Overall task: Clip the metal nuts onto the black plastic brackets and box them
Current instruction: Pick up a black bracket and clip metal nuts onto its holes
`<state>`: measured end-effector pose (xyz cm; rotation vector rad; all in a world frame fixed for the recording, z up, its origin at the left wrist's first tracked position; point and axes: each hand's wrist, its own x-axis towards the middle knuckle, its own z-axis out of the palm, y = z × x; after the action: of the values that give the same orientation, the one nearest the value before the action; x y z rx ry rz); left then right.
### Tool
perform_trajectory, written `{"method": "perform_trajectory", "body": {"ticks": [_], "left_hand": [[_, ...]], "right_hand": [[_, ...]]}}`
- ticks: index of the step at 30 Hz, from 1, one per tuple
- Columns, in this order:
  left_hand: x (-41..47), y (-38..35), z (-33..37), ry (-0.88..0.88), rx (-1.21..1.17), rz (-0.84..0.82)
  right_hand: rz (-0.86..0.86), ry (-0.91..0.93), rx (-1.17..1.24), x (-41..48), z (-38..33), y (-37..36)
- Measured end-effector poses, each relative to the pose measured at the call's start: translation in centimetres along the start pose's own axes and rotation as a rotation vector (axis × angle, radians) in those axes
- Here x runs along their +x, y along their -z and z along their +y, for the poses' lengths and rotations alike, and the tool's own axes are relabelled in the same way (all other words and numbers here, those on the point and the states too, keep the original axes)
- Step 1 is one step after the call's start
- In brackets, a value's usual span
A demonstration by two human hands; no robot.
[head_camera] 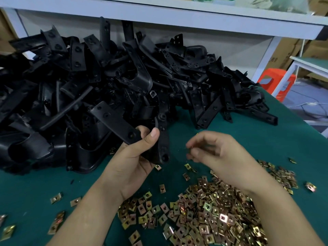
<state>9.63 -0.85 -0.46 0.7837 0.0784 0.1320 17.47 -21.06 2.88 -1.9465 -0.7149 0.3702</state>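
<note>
My left hand (pixel 134 157) grips a black plastic bracket (pixel 115 121) near its bend, one arm slanting up to the left and the other (pixel 163 146) hanging down. My right hand (pixel 218 153) hovers just right of it with fingers curled; it is blurred, and whether it pinches a nut I cannot tell. A heap of brass-coloured metal nuts (pixel 209 210) lies on the green mat under my right wrist. A large pile of black brackets (pixel 106 77) fills the table behind my hands.
Loose nuts (pixel 56 197) are scattered on the green mat (pixel 35 189) at the left and near the right edge. A grey shelf frame (pixel 177 16) runs over the back of the table. An orange stool (pixel 276 82) stands beyond the table's right edge.
</note>
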Motion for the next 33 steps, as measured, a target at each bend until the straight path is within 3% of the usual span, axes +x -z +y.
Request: {"method": "perform_trajectory", "body": {"ticks": [3,6,13,23,33], "left_hand": [[-0.2,-0.2,-0.3,0.002,0.038,-0.047],[-0.3,-0.3,-0.7,0.018,0.077,-0.087],[-0.5,-0.1,-0.5,0.011,0.053,-0.121],[-0.2,0.1,-0.5,0.030,0.087,-0.138],[-0.4,-0.2,-0.7,0.065,0.092,-0.180]], "right_hand": [[0.046,0.063,0.308,-0.2,-1.1,-0.7],[0.054,0.086,0.443,-0.3,-1.8,-1.7],[0.141,0.030,0.574,-0.3,-2.1,-2.7],[0.031,-0.150,0.825,-0.2,-2.2,-2.8],[0.038,-0.113,0.938,-0.2,-1.9,-3.3]]}}
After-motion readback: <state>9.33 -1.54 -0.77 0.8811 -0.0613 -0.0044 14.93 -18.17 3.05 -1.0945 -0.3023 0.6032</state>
